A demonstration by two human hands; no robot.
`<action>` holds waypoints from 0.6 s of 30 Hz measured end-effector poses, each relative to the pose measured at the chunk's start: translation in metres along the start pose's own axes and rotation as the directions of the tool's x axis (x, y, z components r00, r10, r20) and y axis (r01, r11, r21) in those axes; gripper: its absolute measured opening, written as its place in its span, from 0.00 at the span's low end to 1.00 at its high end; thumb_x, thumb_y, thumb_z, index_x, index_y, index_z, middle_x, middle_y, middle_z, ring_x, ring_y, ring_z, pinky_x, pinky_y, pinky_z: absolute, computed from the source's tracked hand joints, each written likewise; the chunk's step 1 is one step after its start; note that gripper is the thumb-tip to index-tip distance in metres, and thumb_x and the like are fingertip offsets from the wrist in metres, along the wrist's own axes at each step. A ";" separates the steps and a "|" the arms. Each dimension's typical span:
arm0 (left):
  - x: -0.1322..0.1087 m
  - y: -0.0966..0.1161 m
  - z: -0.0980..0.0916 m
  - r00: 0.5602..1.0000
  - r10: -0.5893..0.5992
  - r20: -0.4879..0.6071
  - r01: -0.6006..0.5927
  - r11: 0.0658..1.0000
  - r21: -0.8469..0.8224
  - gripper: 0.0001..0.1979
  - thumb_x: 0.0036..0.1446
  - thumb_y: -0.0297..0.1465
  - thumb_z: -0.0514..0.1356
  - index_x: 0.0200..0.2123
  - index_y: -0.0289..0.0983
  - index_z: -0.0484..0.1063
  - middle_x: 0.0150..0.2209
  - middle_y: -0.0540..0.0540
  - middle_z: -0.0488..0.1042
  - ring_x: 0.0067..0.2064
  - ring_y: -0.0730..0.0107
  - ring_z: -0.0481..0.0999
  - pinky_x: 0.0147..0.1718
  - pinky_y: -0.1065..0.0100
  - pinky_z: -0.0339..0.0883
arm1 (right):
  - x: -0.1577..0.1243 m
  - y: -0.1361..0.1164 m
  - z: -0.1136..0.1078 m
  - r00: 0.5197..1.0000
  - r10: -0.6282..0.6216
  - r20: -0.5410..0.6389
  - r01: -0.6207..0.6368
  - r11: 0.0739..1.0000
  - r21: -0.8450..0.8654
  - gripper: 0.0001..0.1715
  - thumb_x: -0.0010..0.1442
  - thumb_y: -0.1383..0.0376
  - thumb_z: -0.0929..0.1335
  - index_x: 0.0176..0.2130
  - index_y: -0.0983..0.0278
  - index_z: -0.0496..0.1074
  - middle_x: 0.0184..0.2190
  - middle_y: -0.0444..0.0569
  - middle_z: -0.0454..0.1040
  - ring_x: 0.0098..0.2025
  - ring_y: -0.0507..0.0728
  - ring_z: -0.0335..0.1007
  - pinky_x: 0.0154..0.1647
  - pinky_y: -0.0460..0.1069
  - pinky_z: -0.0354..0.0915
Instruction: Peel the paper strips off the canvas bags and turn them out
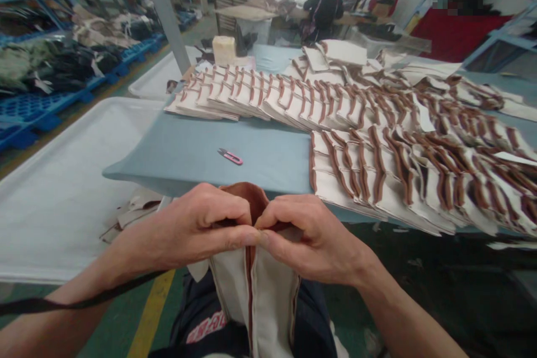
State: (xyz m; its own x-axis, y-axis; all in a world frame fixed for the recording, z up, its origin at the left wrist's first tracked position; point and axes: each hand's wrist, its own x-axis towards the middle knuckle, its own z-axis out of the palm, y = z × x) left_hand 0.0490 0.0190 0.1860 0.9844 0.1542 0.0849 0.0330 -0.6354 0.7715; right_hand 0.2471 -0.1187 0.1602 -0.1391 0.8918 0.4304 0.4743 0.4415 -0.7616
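A cream fabric piece with brown trim [268,285] hangs in front of my lap, its brown-lined opening at the top. My left hand [213,221] pinches its upper edge beside the brown centre seam. From the other side my right hand [300,229] grips the same edge, and the thumbs nearly meet at the seam. The fingertips are partly hidden behind the cloth. On the blue-covered table beyond lies a pair of pink thread snips [230,156], touched by neither hand.
Rows of cream pieces with brown edging [377,168] cover the right and back of the blue table [188,142]. A white bin [84,190] stands at the left, near a grey post [163,11]. Blue pallets [84,89] hold bundles. A person [325,8] sits farther back.
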 end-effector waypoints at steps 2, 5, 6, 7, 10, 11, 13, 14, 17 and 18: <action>0.004 -0.003 -0.001 1.000 0.002 0.029 -0.001 0.999 -0.038 0.21 0.76 0.37 0.62 0.28 0.37 0.73 0.24 0.57 0.67 0.25 0.77 0.65 0.25 0.73 0.55 | -0.003 -0.001 -0.002 1.000 -0.007 -0.006 0.006 0.999 -0.049 0.10 0.69 0.72 0.71 0.33 0.65 0.77 0.27 0.42 0.77 0.27 0.49 0.68 0.30 0.44 0.59; 0.008 -0.005 -0.003 0.996 0.028 0.084 -0.025 0.999 -0.030 0.17 0.76 0.34 0.60 0.32 0.37 0.75 0.26 0.56 0.72 0.27 0.75 0.70 0.28 0.74 0.59 | -0.007 -0.005 -0.008 0.999 -0.006 0.052 0.012 0.994 -0.112 0.09 0.70 0.72 0.70 0.37 0.66 0.80 0.28 0.44 0.79 0.28 0.50 0.70 0.32 0.46 0.60; 0.008 -0.005 -0.003 0.995 0.029 0.095 -0.029 1.000 -0.002 0.16 0.77 0.33 0.59 0.33 0.38 0.75 0.27 0.55 0.73 0.28 0.74 0.71 0.29 0.74 0.60 | -0.008 -0.006 -0.010 0.997 -0.004 0.083 0.015 0.991 -0.130 0.09 0.70 0.72 0.69 0.39 0.67 0.80 0.28 0.45 0.79 0.29 0.51 0.71 0.33 0.46 0.61; 0.007 -0.004 -0.003 0.995 0.029 0.098 -0.032 0.999 0.034 0.15 0.77 0.32 0.58 0.33 0.38 0.74 0.27 0.55 0.74 0.28 0.74 0.72 0.29 0.74 0.60 | -0.009 -0.007 -0.012 0.994 0.001 0.112 0.015 0.990 -0.143 0.09 0.71 0.72 0.69 0.41 0.68 0.81 0.29 0.46 0.80 0.29 0.52 0.72 0.33 0.47 0.61; 0.002 -0.001 0.002 0.998 0.044 0.040 -0.048 0.992 0.119 0.16 0.76 0.30 0.57 0.30 0.39 0.69 0.25 0.56 0.70 0.26 0.73 0.68 0.27 0.72 0.57 | -0.008 -0.007 -0.017 0.987 0.019 0.161 -0.001 0.994 -0.111 0.10 0.74 0.70 0.69 0.43 0.69 0.81 0.32 0.49 0.82 0.32 0.53 0.74 0.35 0.47 0.63; 0.001 -0.001 0.005 0.998 0.055 0.008 -0.055 0.992 0.116 0.16 0.75 0.29 0.57 0.30 0.40 0.67 0.25 0.56 0.69 0.26 0.74 0.67 0.27 0.72 0.56 | -0.007 -0.005 -0.017 0.985 0.025 0.170 -0.013 0.998 -0.067 0.10 0.76 0.69 0.68 0.43 0.68 0.81 0.33 0.49 0.82 0.33 0.52 0.75 0.36 0.46 0.63; -0.002 -0.001 0.010 0.996 0.061 -0.058 -0.058 0.997 0.048 0.16 0.73 0.27 0.56 0.29 0.40 0.65 0.24 0.57 0.66 0.25 0.75 0.65 0.27 0.72 0.56 | -0.003 0.001 -0.016 0.983 0.041 0.182 -0.047 0.998 0.031 0.11 0.77 0.67 0.68 0.41 0.66 0.80 0.34 0.47 0.82 0.34 0.51 0.74 0.37 0.45 0.64; -0.003 -0.001 0.012 0.995 0.053 -0.085 -0.054 0.999 -0.010 0.16 0.72 0.26 0.56 0.28 0.40 0.64 0.24 0.58 0.65 0.25 0.75 0.64 0.26 0.73 0.57 | -0.001 0.005 -0.014 0.981 0.051 0.186 -0.067 0.994 0.082 0.12 0.77 0.66 0.68 0.40 0.65 0.79 0.33 0.45 0.80 0.32 0.51 0.72 0.36 0.45 0.63; -0.006 -0.004 0.021 0.988 0.031 -0.151 -0.064 0.974 -0.217 0.20 0.75 0.32 0.58 0.27 0.39 0.64 0.24 0.57 0.64 0.25 0.76 0.62 0.26 0.73 0.58 | 0.004 0.014 -0.006 0.973 0.089 0.211 -0.142 0.958 0.250 0.15 0.77 0.61 0.69 0.37 0.64 0.76 0.29 0.40 0.73 0.28 0.49 0.63 0.32 0.44 0.60; -0.007 -0.005 0.025 0.984 0.025 -0.179 -0.076 0.956 -0.284 0.23 0.77 0.38 0.59 0.26 0.39 0.65 0.23 0.57 0.64 0.25 0.75 0.62 0.26 0.72 0.58 | 0.005 0.016 -0.003 0.971 0.098 0.220 -0.165 0.937 0.307 0.17 0.77 0.58 0.69 0.36 0.64 0.75 0.28 0.40 0.71 0.27 0.48 0.61 0.32 0.44 0.59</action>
State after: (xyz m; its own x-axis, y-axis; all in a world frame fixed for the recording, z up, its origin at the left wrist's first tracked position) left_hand 0.0463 0.0027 0.1658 0.9381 0.2710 0.2156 -0.0925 -0.4038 0.9101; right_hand 0.2571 -0.1072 0.1517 -0.2796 0.9306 0.2362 0.2003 0.2971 -0.9336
